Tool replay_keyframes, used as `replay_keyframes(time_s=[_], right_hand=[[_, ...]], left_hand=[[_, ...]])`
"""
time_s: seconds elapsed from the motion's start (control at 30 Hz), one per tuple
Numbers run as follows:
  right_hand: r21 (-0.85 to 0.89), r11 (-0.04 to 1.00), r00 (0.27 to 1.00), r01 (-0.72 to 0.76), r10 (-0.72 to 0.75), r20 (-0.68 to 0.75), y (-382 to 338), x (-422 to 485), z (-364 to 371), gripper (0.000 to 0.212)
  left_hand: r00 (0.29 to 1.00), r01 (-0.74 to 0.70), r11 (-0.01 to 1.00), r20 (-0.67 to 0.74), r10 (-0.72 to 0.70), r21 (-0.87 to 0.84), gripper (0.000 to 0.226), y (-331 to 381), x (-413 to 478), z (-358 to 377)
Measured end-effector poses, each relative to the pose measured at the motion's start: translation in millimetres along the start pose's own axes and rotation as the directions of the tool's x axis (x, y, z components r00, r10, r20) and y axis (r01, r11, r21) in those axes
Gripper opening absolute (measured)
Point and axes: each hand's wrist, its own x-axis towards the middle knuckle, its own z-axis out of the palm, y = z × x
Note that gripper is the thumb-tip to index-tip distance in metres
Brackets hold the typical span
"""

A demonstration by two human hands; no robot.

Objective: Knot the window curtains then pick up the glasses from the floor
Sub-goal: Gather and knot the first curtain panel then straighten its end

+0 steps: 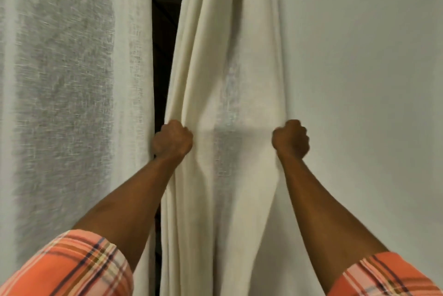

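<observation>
A cream right curtain [230,56] hangs in folds down the middle of the head view. My left hand [172,140] is fisted on its left edge. My right hand [291,138] is fisted on its right edge, at the same height. The cloth is stretched flat between the two fists and gathers into a narrower bundle below them. A second, sheer white left curtain [67,80] hangs to the left, untouched. The glasses and the floor are out of view.
A dark gap of window [165,44] shows between the two curtains. A plain pale wall [364,80] fills the right side. My orange plaid sleeves sit at both bottom corners.
</observation>
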Motion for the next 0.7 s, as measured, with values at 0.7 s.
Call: replay_keyframes(time_s=[0.7], right_hand=[[0.259,0.94,0.944,0.221,-0.273,0.185,-27,-59,32,0.047]], left_hand=[[0.885,-0.461,0.886,0.051,0.463,-0.052,0.018,45,-80,38]])
